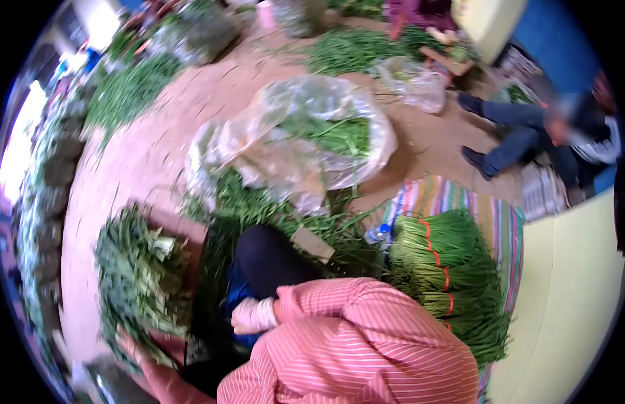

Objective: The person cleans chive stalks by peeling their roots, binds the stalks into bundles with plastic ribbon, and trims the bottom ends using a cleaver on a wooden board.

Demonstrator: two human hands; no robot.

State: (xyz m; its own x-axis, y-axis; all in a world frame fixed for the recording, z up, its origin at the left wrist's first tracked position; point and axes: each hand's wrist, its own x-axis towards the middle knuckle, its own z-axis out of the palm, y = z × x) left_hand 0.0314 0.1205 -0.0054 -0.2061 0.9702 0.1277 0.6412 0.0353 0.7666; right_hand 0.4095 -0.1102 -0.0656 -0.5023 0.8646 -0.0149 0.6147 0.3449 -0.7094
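My left hand [130,348] is at the lower left, against the bottom of a tall heap of leafy green stalks [140,269]; its fingers look stretched out along the leaves, partly blurred. My right hand [250,316], with a pale wrap around it, rests near my dark-clothed knee [265,252]. Its fingers are curled in, and whatever they may hold is hidden. To the right, green stalks tied in bunches with orange bands [440,269] lie in a row on a striped cloth [514,236].
A large clear plastic bag [278,161] of greens lies ahead, with loose stalks around it. A small bottle [377,233] and a flat piece [313,244] are nearby. At the right sits a person [521,141]. More green piles [134,91] and filled bags [194,37] stand farther back.
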